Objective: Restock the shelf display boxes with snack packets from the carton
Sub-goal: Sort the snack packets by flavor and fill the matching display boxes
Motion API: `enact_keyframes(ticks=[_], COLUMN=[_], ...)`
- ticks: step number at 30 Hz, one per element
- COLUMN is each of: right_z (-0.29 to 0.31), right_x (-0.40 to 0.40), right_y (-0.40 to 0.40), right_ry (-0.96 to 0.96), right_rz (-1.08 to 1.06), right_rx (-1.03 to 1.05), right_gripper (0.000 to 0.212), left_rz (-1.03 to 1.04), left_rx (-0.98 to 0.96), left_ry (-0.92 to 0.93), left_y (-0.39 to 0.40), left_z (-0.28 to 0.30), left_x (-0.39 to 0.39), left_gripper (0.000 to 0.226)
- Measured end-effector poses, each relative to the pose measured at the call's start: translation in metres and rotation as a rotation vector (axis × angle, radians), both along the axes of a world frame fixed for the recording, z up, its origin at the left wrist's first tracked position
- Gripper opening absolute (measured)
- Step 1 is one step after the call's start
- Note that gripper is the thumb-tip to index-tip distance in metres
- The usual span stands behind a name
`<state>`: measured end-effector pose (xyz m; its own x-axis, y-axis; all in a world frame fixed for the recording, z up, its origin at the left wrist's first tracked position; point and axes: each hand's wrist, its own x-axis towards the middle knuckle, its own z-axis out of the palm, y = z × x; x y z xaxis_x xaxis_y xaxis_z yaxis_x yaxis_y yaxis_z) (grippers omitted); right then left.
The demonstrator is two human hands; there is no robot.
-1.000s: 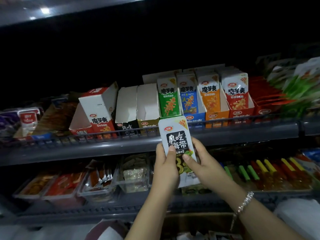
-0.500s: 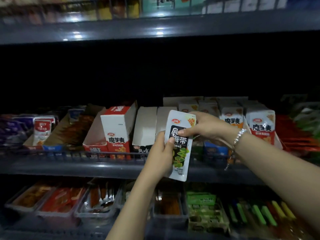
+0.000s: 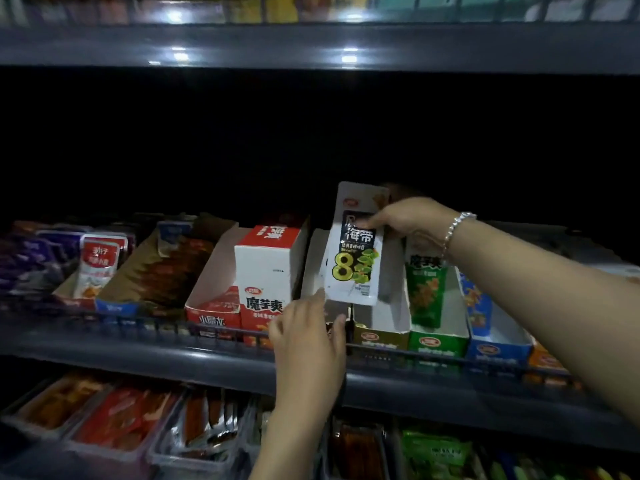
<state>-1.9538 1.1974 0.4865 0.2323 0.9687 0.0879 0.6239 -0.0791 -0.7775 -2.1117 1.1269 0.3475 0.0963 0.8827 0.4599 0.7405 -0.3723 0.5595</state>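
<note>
The right hand (image 3: 405, 220) has its grip pinched on the upper part of a white seaweed snack packet (image 3: 355, 251), thumb on the printed front and fingers curled behind, a beaded bracelet (image 3: 457, 226) on its wrist. The packet hangs upright above a white-walled display box (image 3: 313, 265) in the middle of the shelf row, its lower edge near the box opening; whether it touches the box I cannot tell. The left hand (image 3: 308, 341) is just below, its grip spread and holding nothing, the forefinger stretched up so its tip is at the packet's lower left corner, the other fingers loosely relaxed in front of the shelf rail (image 3: 138, 351). Left of the packet stands a tall white and red carton (image 3: 266, 268), sitting in a red-fronted display box (image 3: 211, 306). Further left is a blue-fronted box (image 3: 152, 271) of dark brown packets, then a white and red sachet (image 3: 98, 265) and purple packets (image 3: 24, 261) at the far left. Right of the packet come an olive-fronted box (image 3: 381, 336), a green display box (image 3: 438, 341) with a green packet (image 3: 426, 289) standing in it, and a blue display box (image 3: 498, 344), partly behind the right forearm. On the lower shelf lie clear trays (image 3: 121, 424) of red and orange packets, with green packets (image 3: 436, 452) to the right. An upper shelf (image 3: 311, 46) with glare spots runs across the top.
</note>
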Motion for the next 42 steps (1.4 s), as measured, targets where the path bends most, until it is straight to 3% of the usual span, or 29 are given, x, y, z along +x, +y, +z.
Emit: enact_keyframes(ticks=[2,5,11,14,19,23,26,32,35,38,42], right_z=[0.003,0.008,-0.005,-0.018,-0.047,-0.052,-0.053,-0.057,-0.064,-0.064,-0.063], right_x=[-0.005,-0.012,-0.029,-0.03,-0.019,-0.013,-0.019,-0.017,-0.017,-0.016,-0.014], right_y=[0.01,0.019,0.046,0.051,0.053,0.055,0.06,0.072,0.076,0.077,0.08], right_ry=[0.047,0.143,-0.255,-0.335,-0.515,-0.68,-0.759,-0.741,-0.8,-0.831,-0.689], right_rz=[0.071,0.111,0.056,0.021,0.014,-0.036,-0.045,-0.103,-0.147,-0.159,-0.096], right_rx=[0.001,0.09,0.143,0.205,0.106,0.11,0.113,0.134,0.177,0.124,0.101], right_gripper=[0.018,0.034,0.048,0.053,0.057,0.054,0.055,0.059,0.05,0.055,0.067], left_rz=[0.012,0.009,-0.017,-0.042,-0.03,-0.081,-0.067,0.008,0.016,0.027,0.03], left_rx=[0.004,0.104,0.123,0.076,0.057,-0.006,0.019,0.206,0.211,0.244,0.259], left_ry=[0.064,0.092,0.17,0.216,0.25,0.274,0.28,0.3,0.299,0.308,0.3], left_y=[0.003,0.003,0.005,0.003,0.005,0.003,0.0,0.006,0.006,0.007,0.009], left_z=[-0.007,-0.013,-0.022,-0.024,-0.026,-0.024,-0.025,-0.039,-0.04,-0.042,-0.042], left_x=[0.0,-0.001,0.001,0.002,0.0,-0.001,-0.002,0.0,0.0,0.003,0.004], left_gripper=[0.046,0.041,0.044,0.046,0.05,0.076,0.048,0.041,0.042,0.046,0.045])
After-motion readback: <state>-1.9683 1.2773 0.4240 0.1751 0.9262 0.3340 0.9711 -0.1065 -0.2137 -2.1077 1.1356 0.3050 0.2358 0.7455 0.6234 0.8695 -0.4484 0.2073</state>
